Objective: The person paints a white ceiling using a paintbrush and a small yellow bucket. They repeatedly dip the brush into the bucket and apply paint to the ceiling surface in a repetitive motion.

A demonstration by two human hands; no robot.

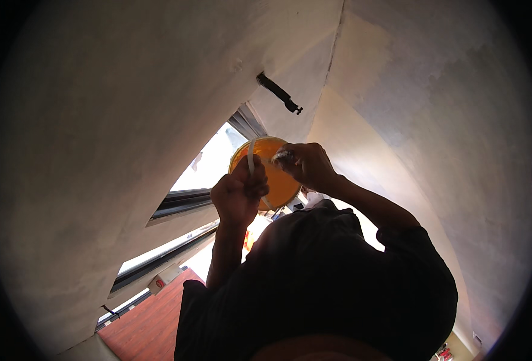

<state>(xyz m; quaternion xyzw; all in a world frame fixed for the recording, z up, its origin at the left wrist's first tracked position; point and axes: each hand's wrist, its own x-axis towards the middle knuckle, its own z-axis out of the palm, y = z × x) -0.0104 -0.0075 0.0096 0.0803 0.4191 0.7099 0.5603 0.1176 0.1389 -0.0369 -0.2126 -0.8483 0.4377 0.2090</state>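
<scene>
In front of me is a round orange bucket (281,189), its rim turned toward me. My left hand (240,191) is closed around the pale band-like handle (251,157) that crosses the bucket's mouth. At the bucket's right side, the fingers of my right hand (311,165) are bent and pinched around a small dark, partly shiny thing (284,157). Shadow hides what kind of thing it is. It overlaps the orange inside in view, but I cannot tell whether it touches it. Both forearms and my dark top are mostly in shadow.
A bright window (211,157) with a dark frame lies left of the bucket. Pale, patchy walls (398,96) surround me. From one wall sticks a short black strap-like piece (280,94). A reddish-brown wooden panel (154,322) shows at lower left.
</scene>
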